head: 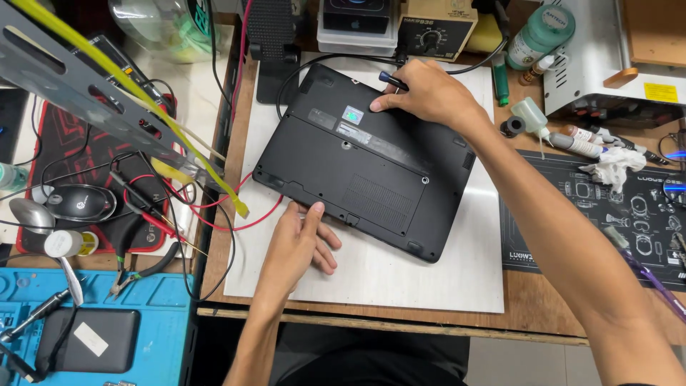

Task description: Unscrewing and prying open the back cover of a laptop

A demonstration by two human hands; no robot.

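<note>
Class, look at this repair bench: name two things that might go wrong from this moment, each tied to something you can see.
1. The right hand holds a screwdriver over the upturned black laptop; a slip might scratch the base.
2. Only the left hand steadies the laptop's near edge on the smooth white board, so it may slide under pressure.
3. The red wire lies by the laptop's corner and could snag.

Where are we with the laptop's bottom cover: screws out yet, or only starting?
Done: the black laptop lies bottom-up on the white board. In hand: the right hand holds a screwdriver at the far edge; the left hand steadies the near edge. Left: the cover is still seated, no loose screws visible.
</note>
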